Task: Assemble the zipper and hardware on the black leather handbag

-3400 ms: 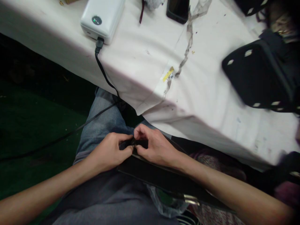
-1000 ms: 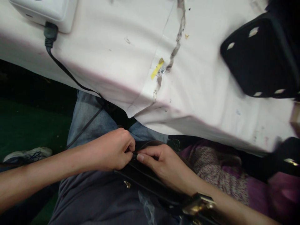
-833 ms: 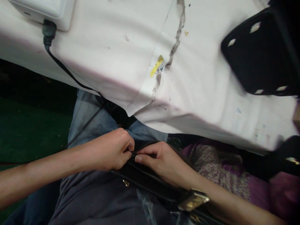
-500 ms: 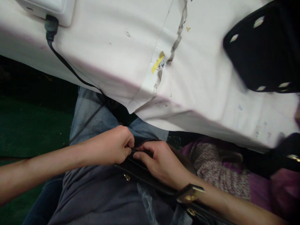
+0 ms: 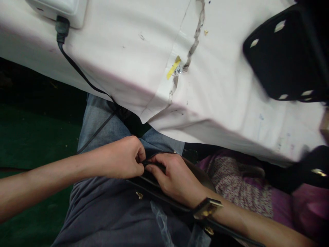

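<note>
A black leather bag (image 5: 149,187) lies across my lap below the table edge. My left hand (image 5: 120,159) is closed in a pinch at the bag's top edge, on a small black part I cannot make out clearly. My right hand (image 5: 174,176) rests on the bag with its fingers curled round the same black edge, thumb meeting the left hand's fingertips. A gold metal fitting (image 5: 207,208) on a black strap sits over my right forearm. A smaller gold piece (image 5: 139,195) shows on the bag's front.
A white-covered table (image 5: 144,61) fills the top. On it are a white power unit (image 5: 59,8) with a black cable (image 5: 82,77) running down to my lap, a black bag panel (image 5: 285,55) at the right and a strip of yellow tape (image 5: 172,67). Purple patterned fabric (image 5: 241,192) lies to my right.
Both hands stay pinched together on the bag's top edge. The bag has slid so its gold fitting and strap now lie over my right forearm; the view has dipped lower.
</note>
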The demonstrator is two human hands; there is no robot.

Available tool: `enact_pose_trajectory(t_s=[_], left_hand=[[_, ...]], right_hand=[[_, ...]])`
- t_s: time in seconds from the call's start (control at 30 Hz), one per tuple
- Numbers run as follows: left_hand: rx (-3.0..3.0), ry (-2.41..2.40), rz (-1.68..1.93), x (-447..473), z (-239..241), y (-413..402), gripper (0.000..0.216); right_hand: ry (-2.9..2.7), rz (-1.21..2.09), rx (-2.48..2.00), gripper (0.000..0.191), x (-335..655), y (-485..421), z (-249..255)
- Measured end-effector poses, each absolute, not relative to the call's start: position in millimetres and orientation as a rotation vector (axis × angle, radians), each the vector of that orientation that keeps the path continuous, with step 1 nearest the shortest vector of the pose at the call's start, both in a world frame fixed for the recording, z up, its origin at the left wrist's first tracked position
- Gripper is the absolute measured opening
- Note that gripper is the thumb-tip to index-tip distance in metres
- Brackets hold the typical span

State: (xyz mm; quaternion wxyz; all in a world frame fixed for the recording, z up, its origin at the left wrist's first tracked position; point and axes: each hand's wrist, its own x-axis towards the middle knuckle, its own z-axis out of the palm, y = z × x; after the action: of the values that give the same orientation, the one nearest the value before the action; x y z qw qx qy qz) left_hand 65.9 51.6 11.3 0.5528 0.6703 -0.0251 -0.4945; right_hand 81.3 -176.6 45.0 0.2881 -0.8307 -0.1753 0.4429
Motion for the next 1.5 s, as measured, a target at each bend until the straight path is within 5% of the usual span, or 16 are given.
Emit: enact_pose_trajectory(t_s=[1.5], left_hand=[[1.878, -0.043, -0.92, 54, -13, 36, 0.009]], right_hand=[[-0.316, 1.102, -2.093, 0.027, 86, -172, 40]])
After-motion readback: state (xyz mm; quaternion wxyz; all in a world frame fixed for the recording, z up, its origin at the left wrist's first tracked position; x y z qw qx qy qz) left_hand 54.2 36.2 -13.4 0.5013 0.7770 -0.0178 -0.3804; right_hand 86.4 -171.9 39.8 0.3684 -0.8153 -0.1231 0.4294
